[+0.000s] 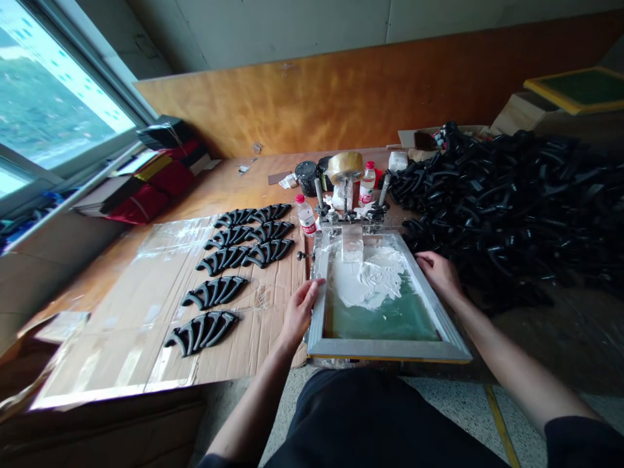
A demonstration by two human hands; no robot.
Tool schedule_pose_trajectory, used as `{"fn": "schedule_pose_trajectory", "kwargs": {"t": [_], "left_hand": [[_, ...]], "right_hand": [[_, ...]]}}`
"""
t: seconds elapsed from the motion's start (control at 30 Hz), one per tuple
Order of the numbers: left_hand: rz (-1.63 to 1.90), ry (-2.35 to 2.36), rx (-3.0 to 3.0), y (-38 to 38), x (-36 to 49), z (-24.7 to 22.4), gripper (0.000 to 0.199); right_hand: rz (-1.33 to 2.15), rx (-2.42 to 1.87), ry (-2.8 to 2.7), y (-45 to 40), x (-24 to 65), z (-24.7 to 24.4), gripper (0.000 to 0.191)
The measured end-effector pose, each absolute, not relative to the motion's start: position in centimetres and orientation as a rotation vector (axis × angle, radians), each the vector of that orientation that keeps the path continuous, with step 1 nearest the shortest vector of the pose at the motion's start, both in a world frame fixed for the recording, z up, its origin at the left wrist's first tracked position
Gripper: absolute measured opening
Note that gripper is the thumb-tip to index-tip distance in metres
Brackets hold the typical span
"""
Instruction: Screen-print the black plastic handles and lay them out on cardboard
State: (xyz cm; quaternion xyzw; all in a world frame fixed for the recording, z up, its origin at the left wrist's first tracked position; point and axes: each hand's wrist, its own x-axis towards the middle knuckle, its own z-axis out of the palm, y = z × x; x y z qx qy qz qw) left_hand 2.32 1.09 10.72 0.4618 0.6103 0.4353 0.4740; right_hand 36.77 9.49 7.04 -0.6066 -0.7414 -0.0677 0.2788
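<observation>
A silkscreen frame with a pale metal border lies tilted in front of me. Its green mesh carries a thick spread of white ink over the upper half. My left hand is closed on the frame's left side, thumb along the edge. On the opposite side, the fingers of my right hand are pinched at the frame's right edge, beside the heap of black parts. A clamp holds the frame's far end, and a pale block rests there. What lies under the frame is hidden.
Curved black ribbed parts stand in rows on cardboard at left. A large pile of black parts covers the right. Behind the clamp are a tape roll, a black tub and red-capped bottles.
</observation>
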Motion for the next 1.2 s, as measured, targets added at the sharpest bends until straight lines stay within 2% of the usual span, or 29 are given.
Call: {"fn": "schedule_pose_trajectory", "kwargs": {"t": [0.03,0.17,0.23,0.33,0.4,0.63,0.8,0.93,1.07,1.1,1.2], "left_hand": [[1.012,1.495,1.114,0.7,2.3,9.3,0.055],[0.857,1.618,1.153,0.6,2.6,4.7,0.065],[0.780,1.694,1.209,0.9,2.7,3.4,0.063],[0.679,1.754,1.275,1.4,2.5,2.5,0.057],[0.630,1.771,1.295,1.5,2.2,2.2,0.056],[0.600,1.749,1.297,1.3,2.2,2.5,0.060],[0.643,1.747,1.280,1.3,2.2,2.7,0.060],[0.656,1.749,1.269,1.3,2.3,2.7,0.060],[0.695,1.718,1.221,1.4,2.3,3.5,0.060],[0.708,1.695,1.208,1.5,2.3,4.0,0.062],[0.767,1.575,1.164,1.6,1.9,6.2,0.069]], "right_hand": [[-0.130,-1.599,-1.960,10.4,36.1,7.6,0.022],[0.054,-1.406,-2.106,13.0,29.0,9.8,0.062],[0.140,-1.393,-2.283,13.5,25.4,10.4,0.057],[0.292,-1.467,-2.508,12.9,22.9,9.8,0.025],[0.331,-1.442,-2.610,11.5,23.2,9.0,0.011],[0.506,-0.766,-2.877,7.3,27.4,8.8,0.028],[0.431,-0.979,-2.693,7.7,26.7,8.5,0.027],[0.390,-0.882,-2.690,5.8,26.5,7.2,0.032],[0.475,-1.016,-2.647,6.7,25.8,8.3,0.021],[0.464,-1.092,-2.596,7.8,25.3,8.9,0.024],[0.392,-1.284,-2.417,12.3,24.6,11.1,0.051]]}}
